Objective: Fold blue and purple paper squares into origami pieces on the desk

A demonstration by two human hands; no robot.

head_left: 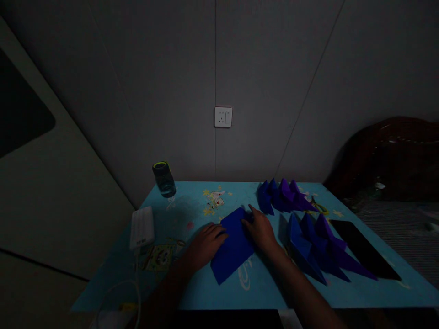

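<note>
A folded sheet of blue paper (pixel 233 246) lies slantwise on the table between my two hands. My left hand (pixel 207 242) holds it at its left edge, fingers bent over onto the paper. At the upper right edge, my right hand (pixel 261 230) has its thumb on the paper and its index finger pointing toward the far corner. The underside of the sheet is hidden. To the right of my right hand stand folded blue and purple paper pieces (pixel 308 242) with pointed peaks, and a similar row of paper pieces (pixel 284 196) sits behind them.
On the left are a dark water bottle (pixel 164 179) and a white power bank (pixel 142 227) with a cable. A flat black object (pixel 363 246) lies at the right, near green-handled scissors (pixel 319 206). The light blue patterned table (pixel 192 201) meets a wall with a socket (pixel 223 117).
</note>
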